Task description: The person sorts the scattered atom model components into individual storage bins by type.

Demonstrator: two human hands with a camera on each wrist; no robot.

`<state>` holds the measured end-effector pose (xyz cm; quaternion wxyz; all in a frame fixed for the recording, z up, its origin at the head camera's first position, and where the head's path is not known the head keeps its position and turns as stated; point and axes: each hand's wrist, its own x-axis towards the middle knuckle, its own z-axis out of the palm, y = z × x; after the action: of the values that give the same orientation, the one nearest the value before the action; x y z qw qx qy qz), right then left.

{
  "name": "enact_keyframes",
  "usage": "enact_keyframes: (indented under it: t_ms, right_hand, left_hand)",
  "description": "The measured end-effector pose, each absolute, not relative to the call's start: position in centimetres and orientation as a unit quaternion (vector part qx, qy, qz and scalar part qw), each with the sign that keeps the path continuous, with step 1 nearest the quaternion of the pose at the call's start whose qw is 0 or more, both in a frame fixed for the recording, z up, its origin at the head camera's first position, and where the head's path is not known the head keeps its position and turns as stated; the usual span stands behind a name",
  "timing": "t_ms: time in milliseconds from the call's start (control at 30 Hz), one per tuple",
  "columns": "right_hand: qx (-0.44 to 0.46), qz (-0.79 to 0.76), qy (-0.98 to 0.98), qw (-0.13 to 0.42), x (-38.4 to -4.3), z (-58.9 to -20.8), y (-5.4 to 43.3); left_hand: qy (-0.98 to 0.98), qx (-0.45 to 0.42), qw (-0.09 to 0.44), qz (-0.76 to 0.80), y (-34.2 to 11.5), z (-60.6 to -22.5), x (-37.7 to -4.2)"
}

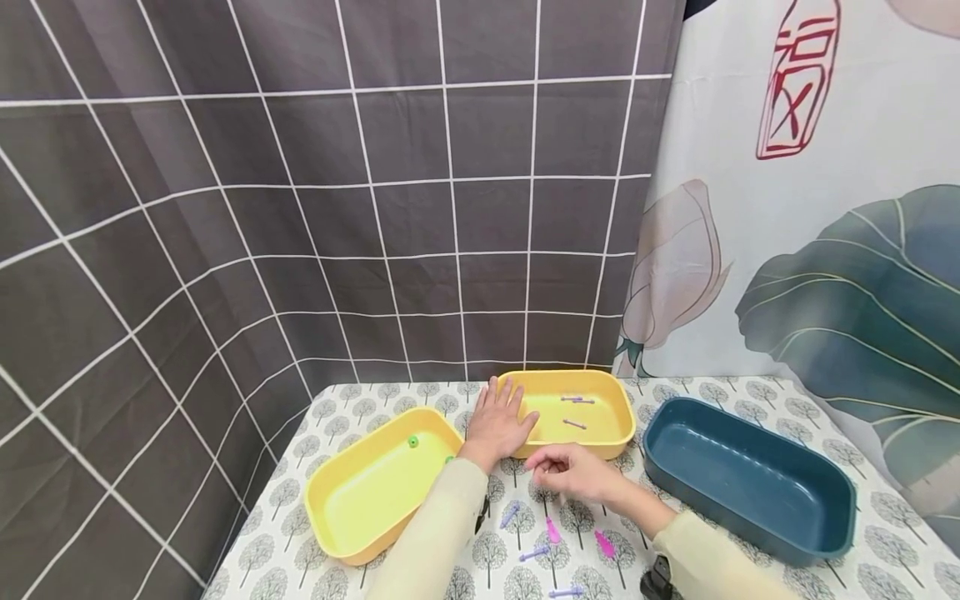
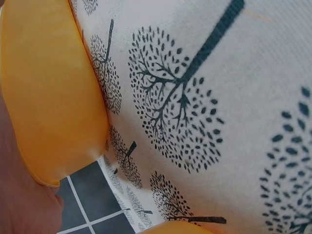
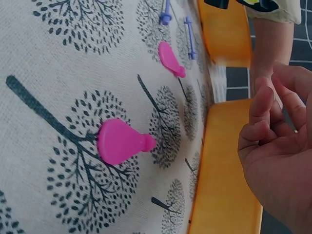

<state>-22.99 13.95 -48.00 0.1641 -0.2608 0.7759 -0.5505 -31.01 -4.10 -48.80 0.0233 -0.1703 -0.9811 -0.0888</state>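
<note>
My left hand (image 1: 498, 421) rests with its fingers spread on the left rim of the back yellow tub (image 1: 626, 433). Inside this tub lie several thin purple rods (image 1: 574, 423). My right hand (image 1: 573, 473) hovers just before the tub's front wall, fingers bent toward the thumb. Whether something small sits between those fingertips cannot be told. On the cloth below it lie a pink paddle-shaped piece (image 3: 119, 141) with a narrow knobbed end and a second pink piece (image 3: 170, 59). Purple rods with knobbed ends (image 1: 534, 553) are scattered nearby.
Another yellow tub (image 1: 330, 533) stands at the left with small green pieces (image 1: 413, 442) in it. A dark blue tub (image 1: 843, 517) stands at the right. The tree-print cloth (image 1: 262, 575) covers the table, with a grid-patterned curtain (image 1: 487, 217) behind.
</note>
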Motion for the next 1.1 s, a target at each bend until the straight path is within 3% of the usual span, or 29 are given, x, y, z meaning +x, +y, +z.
enact_keyframes:
  t_ms: [667, 1100]
  right_hand:
    - [-0.309, -0.511, 0.788, 0.148, -23.4, -49.9, 12.7]
    - [-0.279, -0.473, 0.818, 0.174, -23.3, -50.9, 12.2]
  left_hand:
    - [-0.981, -0.172, 0.029, -0.081, -4.1, -49.2, -31.5]
    - [-0.982, -0.166, 0.02, -0.084, -4.0, -48.7, -31.2]
